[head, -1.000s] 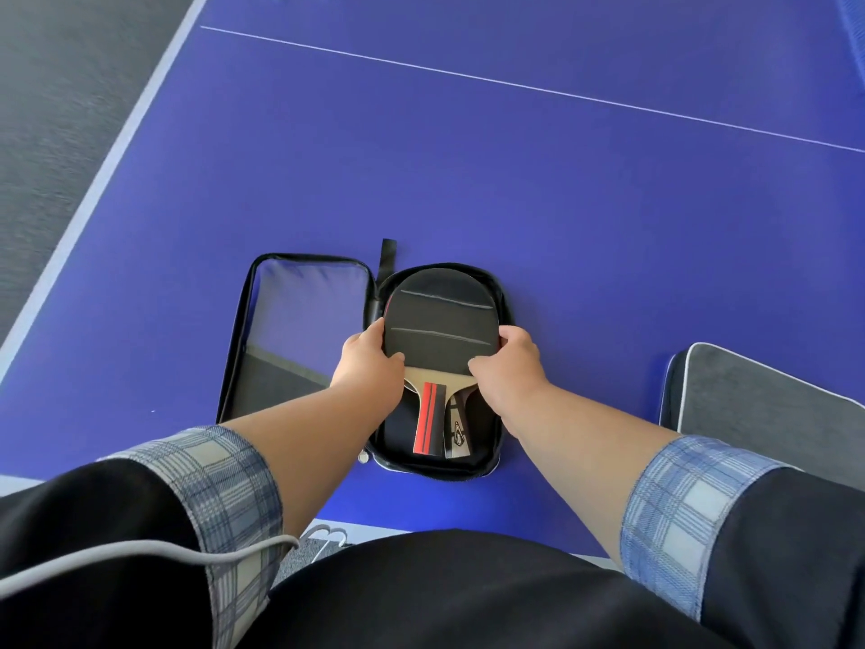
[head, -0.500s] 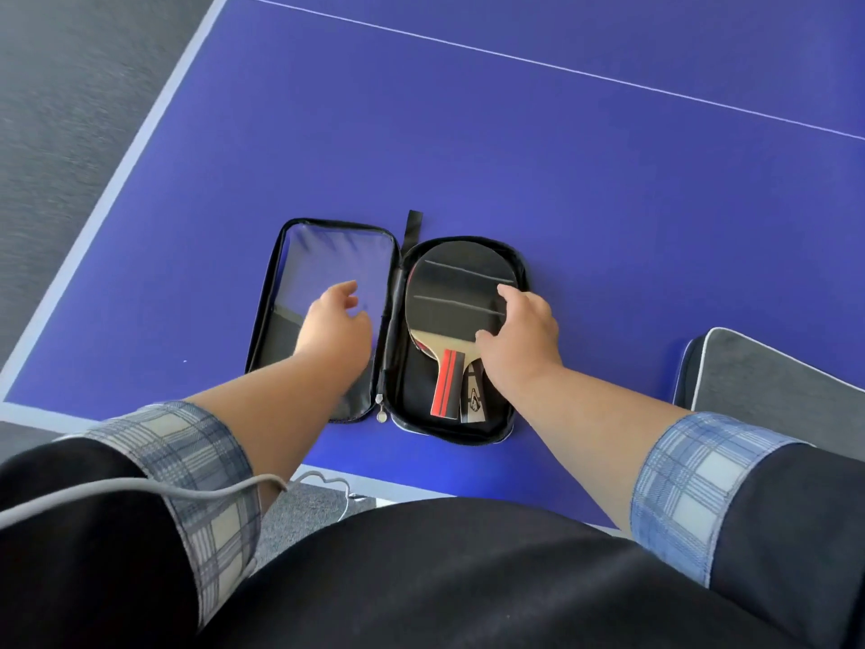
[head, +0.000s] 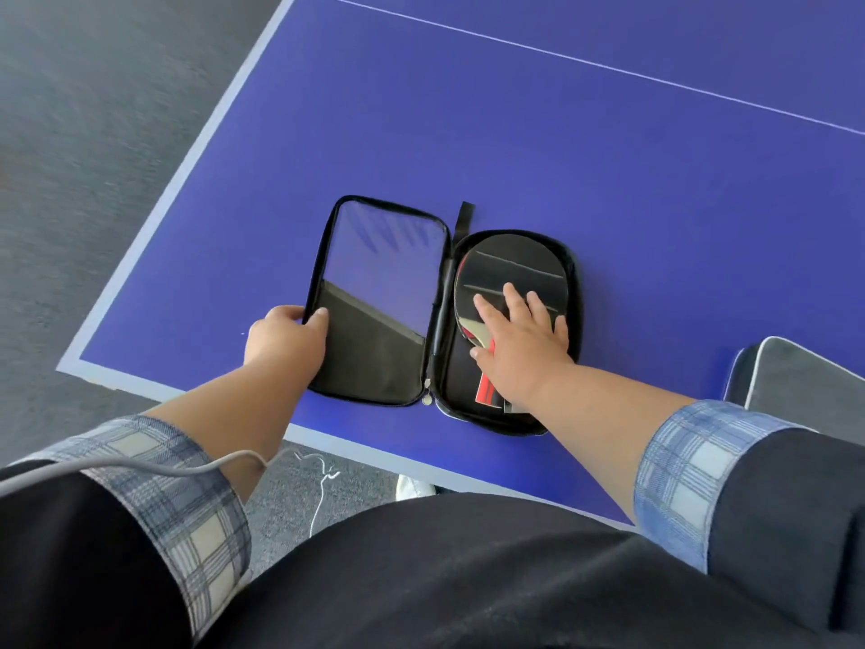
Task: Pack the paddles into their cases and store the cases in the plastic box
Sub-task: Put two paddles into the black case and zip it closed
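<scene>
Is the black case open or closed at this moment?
Open. The case lies spread flat on the table, its lid turned left, with a paddle showing in the right half.

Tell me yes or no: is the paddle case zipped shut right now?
No, the case lies open flat on the table, the left hand gripping its lid edge and the right hand pressing the paddle inside.

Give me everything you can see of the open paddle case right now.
The case is black fabric, zip-edged, lying flat and open like a book near the blue table's near corner. Its left half is a lid with a shiny clear panel over a dark pocket; the left hand grips its outer edge. The right half holds a paddle, black face up, handle toward the person, pressed by the right hand. A strap sticks out at the spine's far end.
</scene>
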{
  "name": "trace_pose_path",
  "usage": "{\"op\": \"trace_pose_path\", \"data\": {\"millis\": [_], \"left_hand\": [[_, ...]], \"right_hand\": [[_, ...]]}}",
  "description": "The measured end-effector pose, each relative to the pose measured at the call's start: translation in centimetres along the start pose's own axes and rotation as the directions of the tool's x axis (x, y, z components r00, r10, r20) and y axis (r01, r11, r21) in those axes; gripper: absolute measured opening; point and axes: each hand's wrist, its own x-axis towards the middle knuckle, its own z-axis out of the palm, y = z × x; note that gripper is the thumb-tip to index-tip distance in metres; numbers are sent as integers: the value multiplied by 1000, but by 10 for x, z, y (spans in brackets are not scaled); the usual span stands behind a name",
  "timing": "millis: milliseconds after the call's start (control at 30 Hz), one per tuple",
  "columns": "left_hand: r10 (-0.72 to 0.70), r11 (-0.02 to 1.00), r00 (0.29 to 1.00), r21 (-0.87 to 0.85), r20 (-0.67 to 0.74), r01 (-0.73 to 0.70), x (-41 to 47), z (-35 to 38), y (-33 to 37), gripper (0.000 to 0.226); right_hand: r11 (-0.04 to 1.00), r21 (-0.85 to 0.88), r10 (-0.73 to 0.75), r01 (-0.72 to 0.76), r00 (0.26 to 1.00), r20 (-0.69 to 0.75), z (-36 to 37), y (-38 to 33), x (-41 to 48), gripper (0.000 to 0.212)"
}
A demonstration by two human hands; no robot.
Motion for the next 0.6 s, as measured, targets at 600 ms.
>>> {"op": "trace_pose_path", "data": {"millis": [600], "left_hand": [[287, 824, 806, -562, 517, 67, -92, -8, 85, 39]], "right_hand": [[552, 829, -33, 91, 996, -88, -84, -95, -67, 35]]}}
